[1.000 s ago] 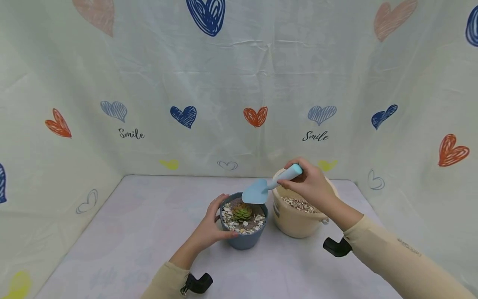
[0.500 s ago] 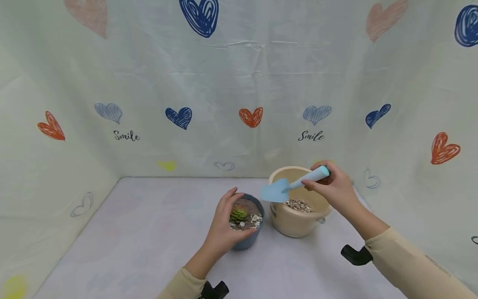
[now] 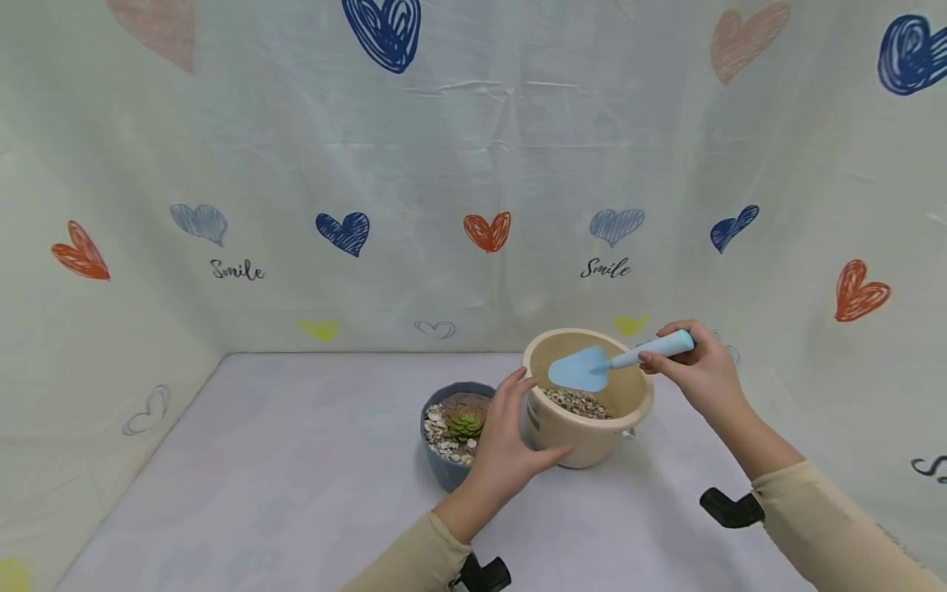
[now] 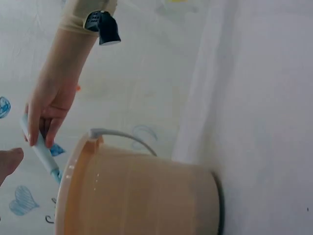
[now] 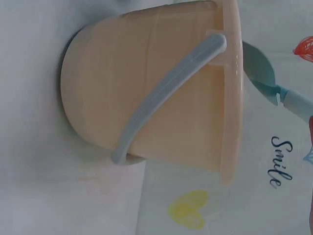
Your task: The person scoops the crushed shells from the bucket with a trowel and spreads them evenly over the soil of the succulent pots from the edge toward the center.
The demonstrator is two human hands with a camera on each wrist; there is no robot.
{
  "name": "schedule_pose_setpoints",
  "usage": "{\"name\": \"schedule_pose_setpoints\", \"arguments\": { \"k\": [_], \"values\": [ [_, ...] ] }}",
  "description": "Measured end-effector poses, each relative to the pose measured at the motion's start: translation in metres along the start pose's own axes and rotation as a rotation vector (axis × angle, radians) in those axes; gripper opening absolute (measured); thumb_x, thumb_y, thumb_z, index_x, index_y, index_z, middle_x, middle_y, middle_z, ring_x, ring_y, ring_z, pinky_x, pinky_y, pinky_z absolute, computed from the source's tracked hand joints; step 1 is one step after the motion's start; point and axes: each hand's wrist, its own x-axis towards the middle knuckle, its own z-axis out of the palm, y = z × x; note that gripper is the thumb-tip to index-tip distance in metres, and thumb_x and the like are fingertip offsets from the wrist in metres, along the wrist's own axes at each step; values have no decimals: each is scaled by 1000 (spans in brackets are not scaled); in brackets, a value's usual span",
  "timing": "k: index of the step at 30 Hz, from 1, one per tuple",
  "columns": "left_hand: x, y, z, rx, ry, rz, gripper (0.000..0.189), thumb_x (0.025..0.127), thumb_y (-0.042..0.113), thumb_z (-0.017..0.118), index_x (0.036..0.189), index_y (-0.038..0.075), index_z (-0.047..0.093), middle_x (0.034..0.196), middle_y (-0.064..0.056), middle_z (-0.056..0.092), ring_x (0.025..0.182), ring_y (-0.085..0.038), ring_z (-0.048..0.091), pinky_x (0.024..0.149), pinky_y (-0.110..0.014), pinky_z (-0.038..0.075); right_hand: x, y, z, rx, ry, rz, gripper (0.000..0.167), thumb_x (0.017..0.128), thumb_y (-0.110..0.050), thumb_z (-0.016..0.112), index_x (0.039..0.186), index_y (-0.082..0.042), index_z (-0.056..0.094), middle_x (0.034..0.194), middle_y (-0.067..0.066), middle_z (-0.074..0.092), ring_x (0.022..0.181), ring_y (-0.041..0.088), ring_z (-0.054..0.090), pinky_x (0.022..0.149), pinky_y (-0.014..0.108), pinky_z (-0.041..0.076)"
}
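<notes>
My right hand [image 3: 703, 374] holds a light-blue hand trowel [image 3: 580, 368] by its handle. The trowel's blade lies over the mouth of a cream bucket [image 3: 584, 444]; the right wrist view shows the blade [image 5: 259, 68] just past the rim. Loose pebbles [image 3: 575, 403] cover the bucket's bottom. With fingers spread and thumb apart, my left hand [image 3: 510, 448] is at the bucket's left side. It partly hides a blue-grey pot [image 3: 440, 469], where a green succulent [image 3: 464, 423] sits among pale stones.
Pot and bucket stand close together on a table with a white cover [image 3: 296, 460]. A pale curtain [image 3: 414, 164] printed with hearts rises behind it and at both sides. The bucket's grey handle [image 5: 171, 90] hangs down along its side.
The trowel has gone from above the pot rightward to above the bucket. My left hand has let go of the pot and moved right to the bucket. The view has turned slightly right.
</notes>
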Motion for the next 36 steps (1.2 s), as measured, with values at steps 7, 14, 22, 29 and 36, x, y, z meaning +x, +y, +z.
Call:
{"name": "schedule_pose_setpoints", "arguments": {
  "k": [7, 14, 22, 29, 36],
  "values": [
    [19, 3, 33, 4, 45, -35, 90, 68, 31, 90, 143, 14, 42, 153, -10, 30, 140, -31, 28, 104, -59, 33, 8, 18, -11, -69, -89, 102, 35, 88, -13, 73, 114, 3, 55, 103, -1, 71, 87, 8, 69, 77, 24, 55],
    [32, -2, 53, 79, 95, -99, 94, 66, 43, 90, 142, 13, 42, 150, -6, 34, 138, -26, 31, 107, -51, 33, 24, 27, -11, -214, -207, 165, 34, 86, -26, 76, 110, -4, 65, 113, 11, 66, 95, 17, 63, 79, 26, 53],
    [37, -1, 67, 231, 104, -88, 100, 63, 55, 87, 142, 14, 41, 148, -7, 34, 140, -26, 27, 110, -46, 31, 42, 32, -4, -350, -362, 116, 21, 82, -15, 80, 95, -7, 66, 107, 9, 69, 97, 27, 62, 82, 42, 53],
    [34, -5, 71, 295, 122, -43, 104, 63, 59, 85, 142, 8, 39, 149, -12, 35, 142, -29, 25, 109, -47, 32, 52, 40, 0, -412, -445, 73, 18, 80, -6, 79, 90, -8, 65, 95, 4, 67, 88, 24, 58, 77, 38, 50],
    [33, -8, 72, 342, 134, -15, 105, 64, 61, 84, 142, 6, 39, 150, -13, 34, 142, -29, 24, 110, -47, 32, 66, 47, 3, -447, -544, 82, 14, 82, -2, 75, 95, -5, 72, 91, 5, 66, 79, 22, 57, 72, 35, 52]
  ]
}}
